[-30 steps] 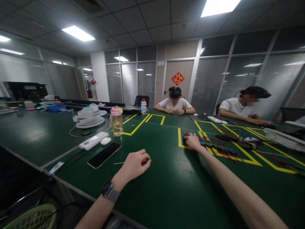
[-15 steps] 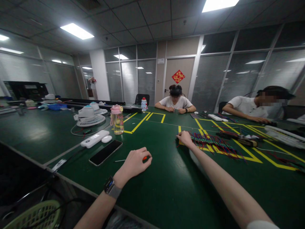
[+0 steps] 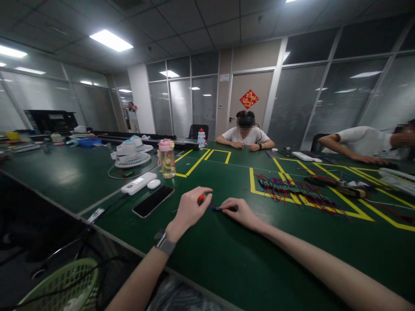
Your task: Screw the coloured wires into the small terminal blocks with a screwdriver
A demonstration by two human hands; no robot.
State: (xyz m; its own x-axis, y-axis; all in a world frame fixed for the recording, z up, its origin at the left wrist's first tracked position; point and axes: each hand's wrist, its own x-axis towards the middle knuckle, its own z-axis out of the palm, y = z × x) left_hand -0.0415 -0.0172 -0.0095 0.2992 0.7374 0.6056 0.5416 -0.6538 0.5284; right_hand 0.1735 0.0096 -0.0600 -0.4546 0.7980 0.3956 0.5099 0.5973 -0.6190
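Observation:
My left hand (image 3: 193,208) is curled round a small orange-red object (image 3: 201,198), with a thin shaft showing at its left side. Just to the right, my right hand (image 3: 240,212) pinches a small wired part (image 3: 216,208) close above the green table (image 3: 207,268). The two hands face each other with a small gap between them. A row of small boards with red and blue wires (image 3: 292,190) lies on yellow tape to the right of my hands.
Left of my hands are a black phone (image 3: 153,201), a white power strip (image 3: 139,183), a pink-lidded bottle (image 3: 167,160) and white fans (image 3: 131,155). Two people sit across the table. Tools (image 3: 343,188) lie at the right; a green basket (image 3: 61,285) stands below the edge.
My right hand has moved left from the wired boards towards my left hand, now with a small wired part in its fingers. The view has shifted slightly.

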